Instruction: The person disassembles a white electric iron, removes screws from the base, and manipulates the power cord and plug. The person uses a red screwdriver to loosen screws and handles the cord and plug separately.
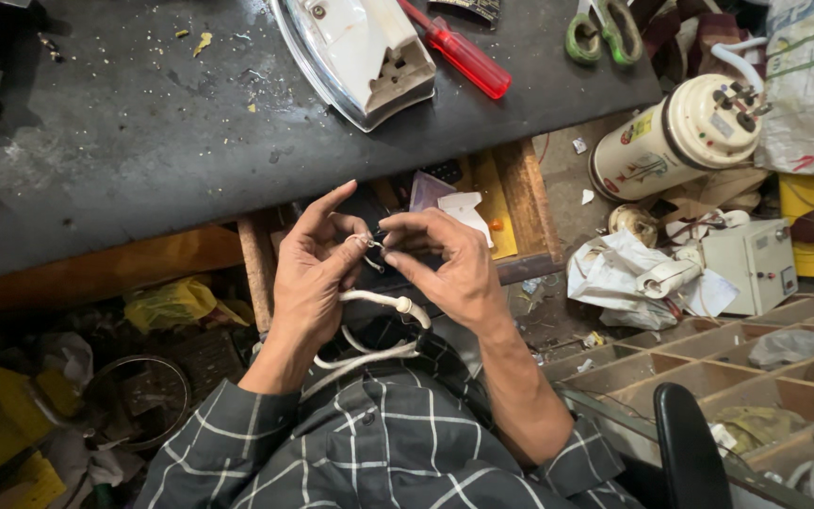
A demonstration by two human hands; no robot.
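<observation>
Pinched by two hands, left hand (pixel 311 273) and right hand (pixel 449 264): one white cord (pixel 379 300)

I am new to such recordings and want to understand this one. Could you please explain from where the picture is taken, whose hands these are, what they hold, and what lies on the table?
There is no machine here. One picture comes from a camera worn on a person's head, looking down at that person's own two bare hands. The left hand and the right hand meet over the lap and pinch the thin wire ends of a white cord, which loops down toward the checked shirt. Above them is a dark workbench. On it lie a white clothes iron with its back open, a red screwdriver and green-handled scissors. To the right, on the floor, a cream cylindrical appliance lies on its side.
</observation>
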